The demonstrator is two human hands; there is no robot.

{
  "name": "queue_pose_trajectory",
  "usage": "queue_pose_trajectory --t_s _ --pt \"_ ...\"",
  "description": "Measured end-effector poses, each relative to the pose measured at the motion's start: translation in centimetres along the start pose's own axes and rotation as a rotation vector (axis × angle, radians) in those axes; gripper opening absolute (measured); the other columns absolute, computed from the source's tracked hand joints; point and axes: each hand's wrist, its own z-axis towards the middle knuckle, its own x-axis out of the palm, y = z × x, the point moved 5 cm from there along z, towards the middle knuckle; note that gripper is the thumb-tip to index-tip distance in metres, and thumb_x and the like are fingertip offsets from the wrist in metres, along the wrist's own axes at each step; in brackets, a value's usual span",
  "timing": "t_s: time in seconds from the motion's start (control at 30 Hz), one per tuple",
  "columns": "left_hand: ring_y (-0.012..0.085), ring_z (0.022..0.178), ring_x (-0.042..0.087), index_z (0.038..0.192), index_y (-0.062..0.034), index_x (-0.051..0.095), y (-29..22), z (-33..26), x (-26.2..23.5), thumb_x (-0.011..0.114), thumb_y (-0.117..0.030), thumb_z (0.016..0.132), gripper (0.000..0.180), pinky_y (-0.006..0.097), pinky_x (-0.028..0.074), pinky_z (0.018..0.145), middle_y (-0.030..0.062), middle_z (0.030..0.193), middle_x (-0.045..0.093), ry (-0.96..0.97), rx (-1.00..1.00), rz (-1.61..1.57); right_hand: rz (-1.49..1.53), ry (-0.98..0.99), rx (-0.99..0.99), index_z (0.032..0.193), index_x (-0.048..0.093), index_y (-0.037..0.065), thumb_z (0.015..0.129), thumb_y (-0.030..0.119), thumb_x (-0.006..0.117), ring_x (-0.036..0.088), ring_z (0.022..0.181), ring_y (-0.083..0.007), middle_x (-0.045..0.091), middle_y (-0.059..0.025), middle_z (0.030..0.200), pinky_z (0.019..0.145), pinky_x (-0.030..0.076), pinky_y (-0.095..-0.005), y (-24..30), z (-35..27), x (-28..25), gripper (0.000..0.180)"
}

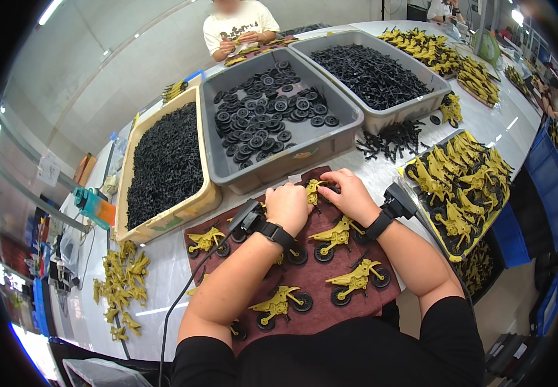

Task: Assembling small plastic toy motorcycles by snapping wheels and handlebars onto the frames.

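Observation:
At the far edge of a maroon cloth (304, 261), both hands meet around a small yellow toy motorcycle (315, 191). My right hand (350, 195) comes from the right, its thumb and index finger closed on the toy. My left hand (288, 208) is curled just left of it, back of the hand upward; its fingertips and whatever they hold are hidden. More yellow toy motorcycles with black wheels lie on the cloth, among them one (357, 278) at the near right, one (277, 302) nearer me and one (206, 240) at the left, partly near my left forearm.
Beyond the cloth stand a grey bin of black wheels (350, 132), a cream bin of small black parts (126, 193) and another grey bin (382, 116). Yellow bodies (122, 284) lie left; a full tray (463, 193) sits right. A co-worker (240, 29) handles parts opposite.

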Motion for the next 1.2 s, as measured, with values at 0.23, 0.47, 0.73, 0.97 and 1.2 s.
queue_pose_trajectory --t_s 0.23,0.47,0.73,0.97,1.2 --pt "0.0272 0.079 0.065 0.078 -0.0064 0.07 -0.6 0.1 0.1 0.077 -0.034 0.069 0.03 0.04 0.042 0.072 0.0104 0.082 0.066 -0.013 -0.033 0.086 -0.007 -0.023 -0.013 0.103 0.067 0.004 0.081 0.022 0.069 0.062 0.087 -0.0325 0.062 -0.0166 0.097 0.079 0.05 -0.0384 -0.1 -0.2 -0.5 0.028" --pt "0.0274 0.077 0.064 0.078 -0.0067 0.07 -0.2 0.1 0.3 0.077 -0.033 0.067 0.029 0.04 0.042 0.072 0.0102 0.081 0.066 -0.069 0.029 0.048 0.031 -0.023 0.029 0.101 0.067 0.003 0.082 0.019 0.068 0.064 0.085 -0.0299 0.062 -0.0157 0.096 0.078 0.051 -0.0365 -0.3 -0.1 -1.0 0.025" --pt "0.0283 0.078 0.063 0.076 -0.0065 0.068 0.2 0.6 1.0 0.078 -0.032 0.066 0.029 0.041 0.044 0.072 0.0098 0.081 0.065 -0.121 0.062 0.016 0.045 -0.05 0.004 0.101 0.067 0.003 0.084 0.013 0.065 0.064 0.083 -0.029 0.063 -0.016 0.096 0.077 0.052 -0.035 -0.3 0.3 -1.7 0.02" --pt "0.0324 0.059 0.062 0.086 -0.0001 0.069 2.4 -0.7 -1.2 0.064 -0.021 0.076 0.024 0.041 0.049 0.061 0.0202 0.064 0.062 0.026 0.122 -0.422 0.096 0.147 -0.36 0.12 0.059 0.008 0.08 -0.005 0.055 0.056 0.107 -0.0239 0.053 -0.0126 0.121 0.088 0.047 -0.0307 3.3 0.5 -4.1 0.042" --pt "0.0121 0.059 0.054 0.092 0.001 0.066 -0.7 -7.8 -8.7 0.061 -0.016 0.083 0.02 0.029 0.045 0.058 0.0086 0.065 0.06 0.099 0.278 -0.856 0.635 0.448 -0.094 0.113 0.058 -0.001 0.076 -0.004 0.071 0.059 0.102 -0.0144 0.06 -0.0056 0.108 0.087 0.048 -0.0289 9.3 -3.3 -4.0 0.04"
